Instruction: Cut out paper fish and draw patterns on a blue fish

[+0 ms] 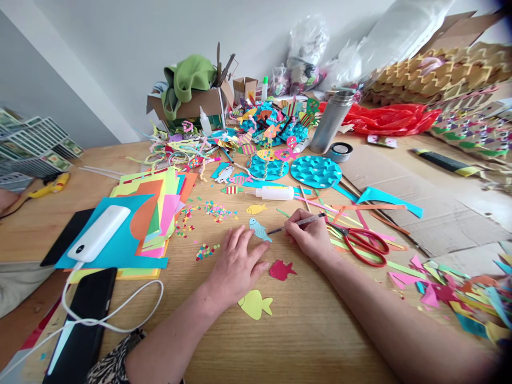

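My right hand [310, 234] is closed around a thin pen [298, 222], whose tip meets a light-blue paper fish [260, 229] on the wooden table [312, 330]. My left hand [237, 264] lies flat with fingers spread, its fingertips pressing beside the blue fish. A red paper fish [281, 270] lies just right of my left hand. Below it, by my left wrist, lies a yellow paper fish [256, 304]. A smaller yellow fish [256, 208] lies farther back.
Red-handled scissors [362, 242] and paper strips lie right of my right hand. A white glue bottle [276, 192], confetti [216, 212], a coloured paper stack [154, 213] with a white power bank [99, 232], teal discs [315, 171], a metal flask [333, 120], and cardboard [432, 208] surround the work area.
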Tool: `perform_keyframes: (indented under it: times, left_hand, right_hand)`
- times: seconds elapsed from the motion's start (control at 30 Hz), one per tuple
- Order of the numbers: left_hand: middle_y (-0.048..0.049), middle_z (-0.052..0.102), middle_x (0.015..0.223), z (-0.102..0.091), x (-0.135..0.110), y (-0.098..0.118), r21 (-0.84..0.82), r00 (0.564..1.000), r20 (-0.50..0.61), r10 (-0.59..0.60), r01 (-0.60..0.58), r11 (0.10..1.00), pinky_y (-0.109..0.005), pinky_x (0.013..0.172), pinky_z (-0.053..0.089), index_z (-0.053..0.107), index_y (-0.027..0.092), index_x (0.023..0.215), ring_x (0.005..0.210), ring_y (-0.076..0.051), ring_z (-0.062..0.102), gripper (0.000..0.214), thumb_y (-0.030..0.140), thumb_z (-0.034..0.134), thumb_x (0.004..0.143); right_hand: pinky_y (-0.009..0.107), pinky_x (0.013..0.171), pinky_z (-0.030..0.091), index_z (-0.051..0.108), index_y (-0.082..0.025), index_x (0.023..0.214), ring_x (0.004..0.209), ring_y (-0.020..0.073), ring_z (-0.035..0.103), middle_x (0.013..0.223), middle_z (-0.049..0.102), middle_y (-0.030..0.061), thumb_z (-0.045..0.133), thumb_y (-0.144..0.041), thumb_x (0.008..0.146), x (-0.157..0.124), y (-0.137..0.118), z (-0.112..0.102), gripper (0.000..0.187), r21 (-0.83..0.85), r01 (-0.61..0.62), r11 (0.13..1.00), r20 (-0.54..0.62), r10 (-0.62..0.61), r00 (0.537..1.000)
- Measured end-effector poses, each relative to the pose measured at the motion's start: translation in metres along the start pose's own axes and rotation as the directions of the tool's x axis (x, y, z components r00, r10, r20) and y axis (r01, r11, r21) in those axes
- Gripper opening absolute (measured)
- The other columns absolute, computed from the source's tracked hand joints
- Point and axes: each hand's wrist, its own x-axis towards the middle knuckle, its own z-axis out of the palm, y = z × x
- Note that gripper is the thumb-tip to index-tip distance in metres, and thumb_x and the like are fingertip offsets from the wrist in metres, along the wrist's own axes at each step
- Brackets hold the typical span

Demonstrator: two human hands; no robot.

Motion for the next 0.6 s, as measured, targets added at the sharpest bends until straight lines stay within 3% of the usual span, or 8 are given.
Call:
perform_keyframes:
  times: [0.2,0.4,0.5,0.6]
  left_hand:
    - [-0.0147,0.045,0.134,-0.0011,0.0003,0.0009,0.003,1.000,0.001,-0.002,0.002,1.000,-0.060,0.108,0.035,0.060,0.026,0.128,0.132,-0.035,0.036,0.038,0.041,0.052,0.094]
    - [-0.0148,0.047,0.134,-0.0013,0.0003,0.0012,-0.002,1.000,-0.010,-0.006,0.006,1.000,-0.060,0.109,0.035,0.060,0.027,0.128,0.132,-0.035,0.036,0.038,0.041,0.053,0.093]
    - [-0.0148,0.048,0.134,-0.0013,0.0002,0.0012,-0.008,1.000,-0.009,-0.010,0.010,1.000,-0.060,0.108,0.035,0.060,0.027,0.128,0.132,-0.035,0.036,0.038,0.041,0.054,0.093]
    - [-0.0141,0.047,0.134,-0.0021,0.0003,0.0013,-0.017,1.000,-0.003,-0.011,0.011,1.000,-0.059,0.108,0.036,0.060,0.027,0.128,0.132,-0.034,0.036,0.038,0.040,0.054,0.093]
  right_hand:
    - [0.023,0.040,0.036,0.053,-0.020,0.060,0.041,0.0106,0.048,0.050,0.057,-0.0030,0.061,-0.021,0.070,-0.0017,-0.0023,-0.0022,0.013,-0.007,0.025,1.000,0.022,-0.025,0.999]
    - [0.024,0.040,0.039,0.053,-0.020,0.063,0.040,0.0112,0.050,0.054,0.060,-0.0009,0.067,-0.032,0.074,-0.0019,-0.0081,-0.0021,0.021,0.017,0.050,0.999,-0.056,-0.049,0.997]
    - [0.025,0.047,0.046,0.057,-0.020,0.074,0.050,0.0132,0.058,0.064,0.065,0.0014,0.065,-0.039,0.081,-0.0040,-0.0074,-0.0003,0.022,0.018,0.117,0.993,-0.070,-0.116,0.991]
    - [0.032,0.071,0.055,0.061,-0.021,0.101,0.076,0.0179,0.068,0.085,0.071,0.0047,0.055,-0.040,0.092,-0.0081,-0.0059,0.0013,0.023,-0.033,0.233,0.972,0.006,-0.233,0.972]
